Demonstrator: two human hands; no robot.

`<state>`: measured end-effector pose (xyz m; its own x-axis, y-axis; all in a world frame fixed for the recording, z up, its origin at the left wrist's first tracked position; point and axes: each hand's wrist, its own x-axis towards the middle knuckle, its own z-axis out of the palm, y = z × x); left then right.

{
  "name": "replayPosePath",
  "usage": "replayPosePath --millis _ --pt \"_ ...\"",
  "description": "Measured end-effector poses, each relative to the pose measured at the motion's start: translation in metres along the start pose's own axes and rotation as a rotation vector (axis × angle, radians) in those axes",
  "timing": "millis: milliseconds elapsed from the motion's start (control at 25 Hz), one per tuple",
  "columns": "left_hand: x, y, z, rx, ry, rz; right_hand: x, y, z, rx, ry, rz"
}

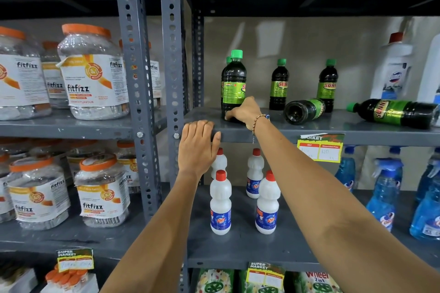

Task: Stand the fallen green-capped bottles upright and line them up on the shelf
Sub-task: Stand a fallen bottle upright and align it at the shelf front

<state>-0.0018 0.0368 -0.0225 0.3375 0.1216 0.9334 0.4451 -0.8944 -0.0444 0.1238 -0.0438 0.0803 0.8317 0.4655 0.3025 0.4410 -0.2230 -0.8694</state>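
Observation:
Dark bottles with green caps and green labels stand or lie on the grey upper shelf [357, 131]. My right hand [244, 110] grips the base of an upright bottle [233, 81] at the shelf's left end; another green cap shows just behind it. Two more bottles stand upright further back, one [279, 85] near the middle and one [328, 83] to its right. One bottle [303, 109] lies on its side with its bottom facing me. Another fallen bottle [392, 112] lies at the right, cap pointing left. My left hand [198, 145] rests flat on the shelf's front edge.
White cleaner bottles [392, 71] stand at the far right of the same shelf. Below are white red-capped bottles [220, 204] and blue spray bottles [383, 195]. Orange-lidded jars [92, 74] fill the left rack beyond the grey uprights [171, 54]. A price tag [320, 147] hangs on the shelf edge.

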Motion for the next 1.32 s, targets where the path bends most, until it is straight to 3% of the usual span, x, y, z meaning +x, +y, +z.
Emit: replayPosePath --millis 280,480,1320 --pt "0.0001 -0.0010 -0.0009 -0.001 -0.013 0.003 0.0044 0.0024 -0.0006 -0.034 -0.057 0.026" --pt "-0.0002 -0.0005 0.0003 -0.004 -0.004 -0.003 0.0007 0.0049 0.0010 -0.067 0.007 0.021" --pt "0.0000 -0.0001 0.0006 -0.045 -0.012 0.005 0.0029 0.0076 -0.0015 -0.011 -0.031 -0.016"
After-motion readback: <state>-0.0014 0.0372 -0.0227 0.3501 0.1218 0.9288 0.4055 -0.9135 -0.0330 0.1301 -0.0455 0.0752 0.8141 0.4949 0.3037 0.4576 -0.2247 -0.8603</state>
